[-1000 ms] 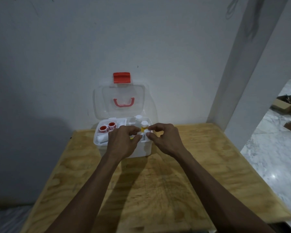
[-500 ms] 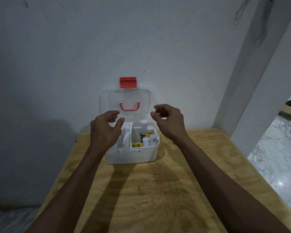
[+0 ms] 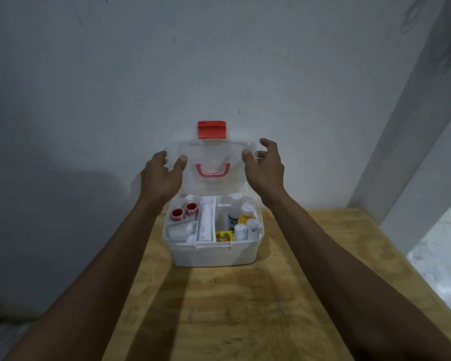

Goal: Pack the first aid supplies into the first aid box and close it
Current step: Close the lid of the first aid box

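Reaching for upright lid [image 3: 211, 162] — left hand [image 3: 162, 175] and right hand [image 3: 264, 168] spread at its side edges, fingers loose, grasp not yet firm; box [image 3: 214, 252] packed on table [image 3: 245, 308] — ready to swing shut.

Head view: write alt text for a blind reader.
Two bare hands, left and right, reach the sides of the upright clear lid of a packed white first aid box on a wooden table.

Upright lid [image 3: 211, 162] backs against wall [image 3: 115, 87] — box [image 3: 214, 254] front clear
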Available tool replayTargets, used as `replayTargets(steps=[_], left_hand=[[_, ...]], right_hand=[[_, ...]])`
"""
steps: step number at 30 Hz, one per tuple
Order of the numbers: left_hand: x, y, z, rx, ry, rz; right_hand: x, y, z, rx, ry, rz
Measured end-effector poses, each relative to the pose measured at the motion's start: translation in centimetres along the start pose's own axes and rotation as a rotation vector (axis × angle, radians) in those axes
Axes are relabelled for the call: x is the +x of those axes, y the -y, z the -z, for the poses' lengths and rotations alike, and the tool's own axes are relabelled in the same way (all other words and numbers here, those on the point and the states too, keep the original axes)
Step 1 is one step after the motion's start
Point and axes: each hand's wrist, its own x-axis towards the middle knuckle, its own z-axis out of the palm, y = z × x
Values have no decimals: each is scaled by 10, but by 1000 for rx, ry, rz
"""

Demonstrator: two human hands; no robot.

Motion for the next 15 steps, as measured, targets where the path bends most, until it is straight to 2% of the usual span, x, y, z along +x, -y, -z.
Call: replayTargets(steps=[15], left_hand=[[-13,-7,1,-80,-57,9]], right_hand=[[-10,5,11,49,33,1]])
